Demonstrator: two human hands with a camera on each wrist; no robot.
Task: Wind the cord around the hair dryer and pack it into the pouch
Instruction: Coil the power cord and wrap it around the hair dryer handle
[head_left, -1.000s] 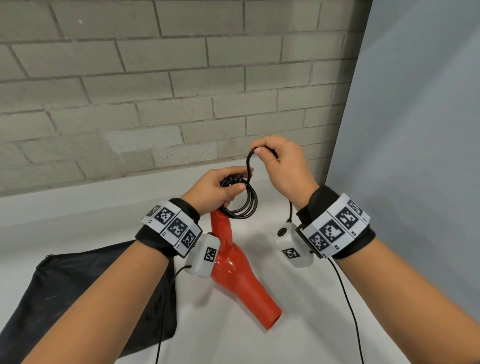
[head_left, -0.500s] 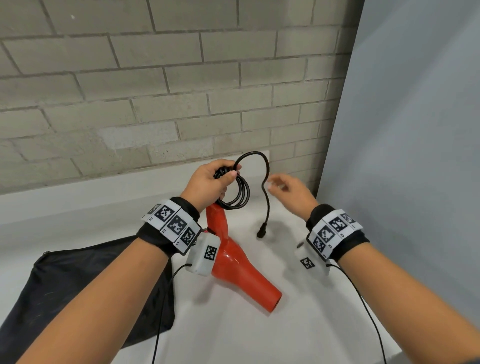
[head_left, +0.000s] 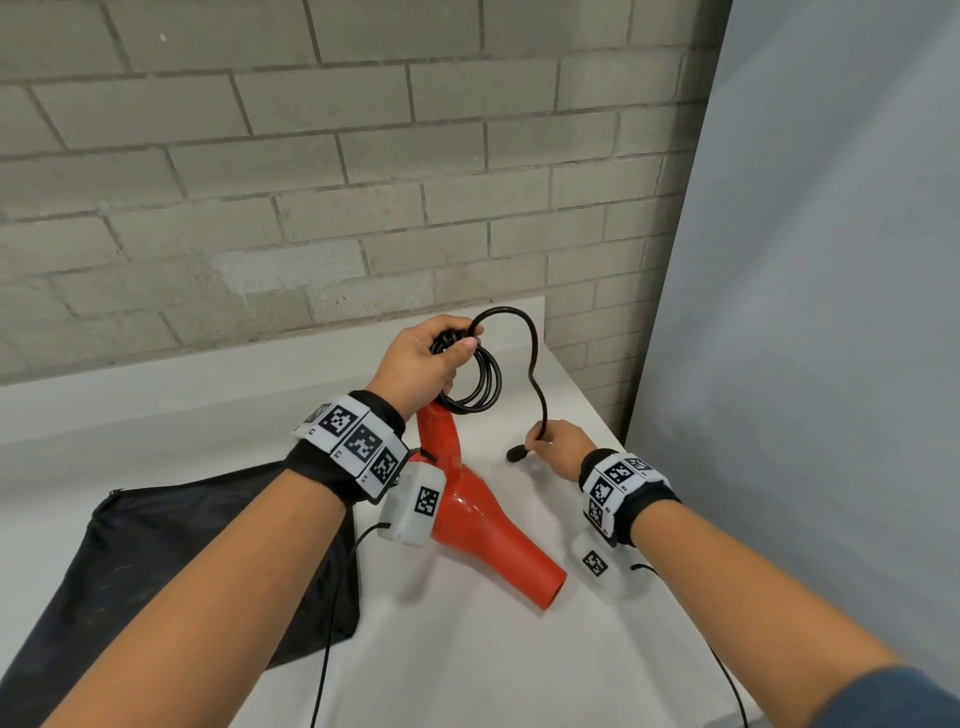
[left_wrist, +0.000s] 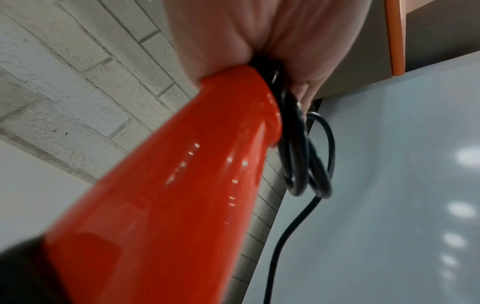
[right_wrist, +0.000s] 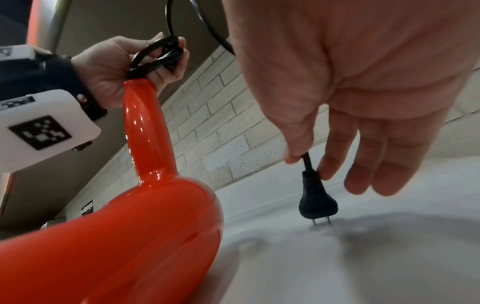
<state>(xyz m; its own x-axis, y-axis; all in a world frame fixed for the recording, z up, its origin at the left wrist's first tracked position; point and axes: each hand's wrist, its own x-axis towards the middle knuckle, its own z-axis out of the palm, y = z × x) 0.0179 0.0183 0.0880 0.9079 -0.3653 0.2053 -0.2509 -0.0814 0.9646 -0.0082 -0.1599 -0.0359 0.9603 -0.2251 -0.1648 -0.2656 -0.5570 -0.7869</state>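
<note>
A glossy red hair dryer stands nozzle-down on the white table, handle up. My left hand grips the handle's top together with several coiled loops of the black cord. From there the free cord end arches up and drops to the right. My right hand pinches it between thumb and forefinger just above the black plug, whose prongs touch the table. The other right fingers hang loose. In the left wrist view the red handle and cord loops fill the frame.
A black pouch lies flat on the table at the left, partly under my left forearm. A grey brick wall stands behind, a grey panel on the right. The table's right edge runs close to my right wrist.
My right hand let go of the cord loop near the left hand, dropped down to the right, and now pinches the cord at the plug. The left hand kept its hold.
</note>
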